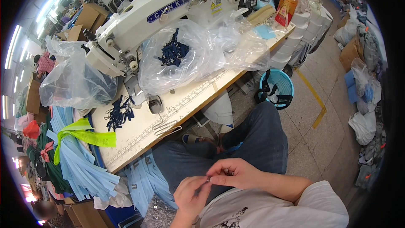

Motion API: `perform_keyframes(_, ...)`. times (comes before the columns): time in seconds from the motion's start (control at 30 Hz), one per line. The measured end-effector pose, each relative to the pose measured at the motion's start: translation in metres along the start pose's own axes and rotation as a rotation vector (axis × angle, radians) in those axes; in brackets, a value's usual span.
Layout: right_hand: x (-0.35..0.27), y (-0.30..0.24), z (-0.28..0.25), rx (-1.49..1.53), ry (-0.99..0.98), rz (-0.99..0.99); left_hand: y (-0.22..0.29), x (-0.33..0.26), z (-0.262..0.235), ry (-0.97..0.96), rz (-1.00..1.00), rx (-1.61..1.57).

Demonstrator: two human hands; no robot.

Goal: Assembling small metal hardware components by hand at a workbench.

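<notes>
Left hand (190, 195) and right hand (231, 173): fingertips pinched together on one tiny dark item, unidentifiable, above lap. Sewing machine (168, 12) on worktable (185, 101) beyond.

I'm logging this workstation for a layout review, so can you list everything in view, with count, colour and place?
sewing machine: one, white, rear of the worktable
worktable: one, pale top with a ruler strip along its front edge
clear plastic bags: two or more, one holds dark blue pieces, right of the machine; another at its left
dark blue small pieces: a loose pile on the table
light blue fabric bundle: one, tied with a yellow-green strip, left of the table
bottle: one, orange, far table corner
basket: one, blue, on the floor
small part: one, colour unclear, pinched between both hands
left hand: over the lap
right hand: over the lap
</notes>
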State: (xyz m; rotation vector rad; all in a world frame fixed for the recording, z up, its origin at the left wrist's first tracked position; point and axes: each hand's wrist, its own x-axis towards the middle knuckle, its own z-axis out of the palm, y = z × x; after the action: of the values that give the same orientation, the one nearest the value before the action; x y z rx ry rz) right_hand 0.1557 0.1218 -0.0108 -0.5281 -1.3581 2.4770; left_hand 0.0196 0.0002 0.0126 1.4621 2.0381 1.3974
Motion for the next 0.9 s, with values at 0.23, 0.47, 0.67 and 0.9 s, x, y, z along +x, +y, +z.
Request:
perform_keyframes(0.23,0.0,0.001,0.001,0.013,0.019,0.029,0.003,0.003,0.0,-0.027,0.058,0.041)
perform_keyframes(0.47,0.0,-0.001,0.003,0.15,0.084,0.141,0.002,-0.012,0.006,0.097,-0.369,-0.638)
perform_keyframes(0.67,-0.001,-0.002,0.002,0.135,0.077,0.128,-0.003,-0.005,-0.005,-0.17,-0.257,-0.666)
perform_keyframes(0.9,-0.003,-0.007,-0.001,-0.003,0.049,0.044,-0.005,-0.007,0.0,-0.026,-0.419,-0.496)
